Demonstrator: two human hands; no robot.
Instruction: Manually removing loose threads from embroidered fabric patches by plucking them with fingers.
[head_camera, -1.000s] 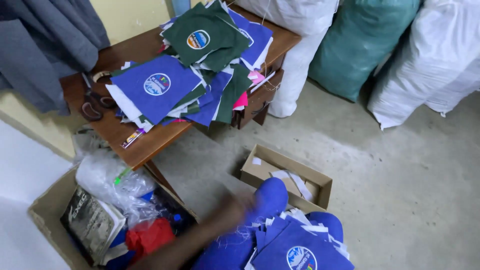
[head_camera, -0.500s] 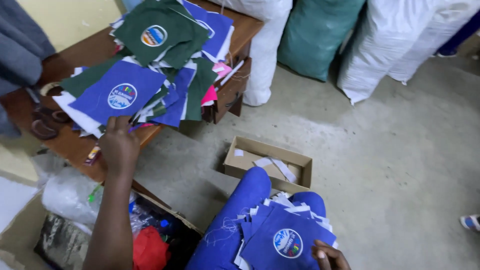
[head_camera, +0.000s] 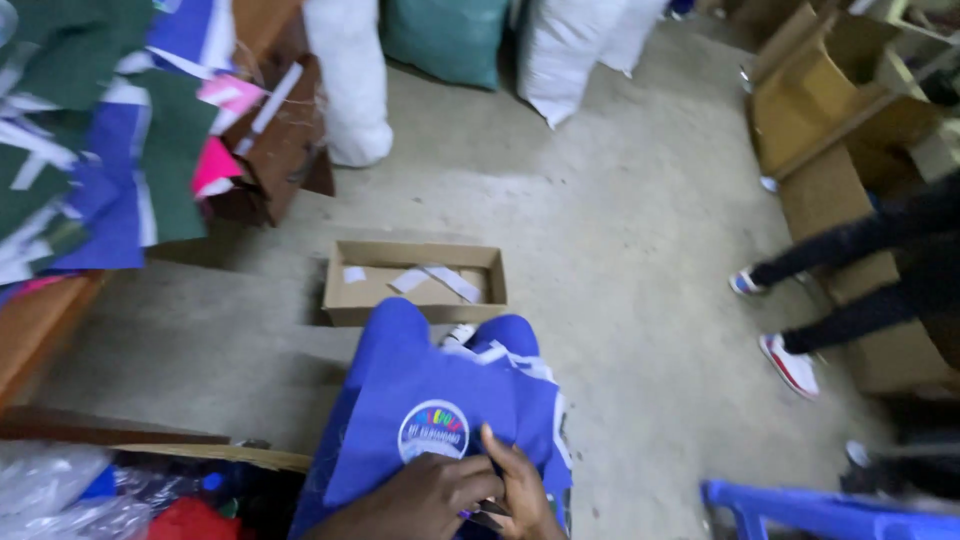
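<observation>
Left hand (head_camera: 425, 495) moved onto blue bag (head_camera: 440, 400), cardboard box (head_camera: 415, 282) beyond

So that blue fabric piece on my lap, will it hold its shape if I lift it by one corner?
Probably not. The blue fabric piece drapes over the knees and creases under both hands, so it looks floppy. It seems thin and light, likely to sag and slide off the stack.

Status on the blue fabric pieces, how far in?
Done: nothing clearly finished shows. In hand: both hands, left hand and right hand, work a blue fabric piece on the lap. Left: a heap of blue and green pieces lies on the table.
</observation>
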